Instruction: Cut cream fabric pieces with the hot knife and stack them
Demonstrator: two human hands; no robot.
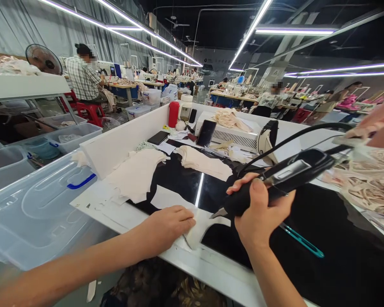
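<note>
My right hand is wrapped round a black corded electric tool with a silver panel and a pointed metal tip. That tip is right at the edge of a cream fabric piece on the black table surface. On the same piece, my left hand presses with its fingers together and bent; its thumb is hidden. A flat white piece lies just beyond my left hand. Turquoise thread snips rest to the right, partly behind my right wrist.
Cream fabric stacks and a larger pile lie farther back. Two phones, a red tumbler and a white machine box line the rear. Another hand shows at the right, near fabric loops. A lidded bin stands left.
</note>
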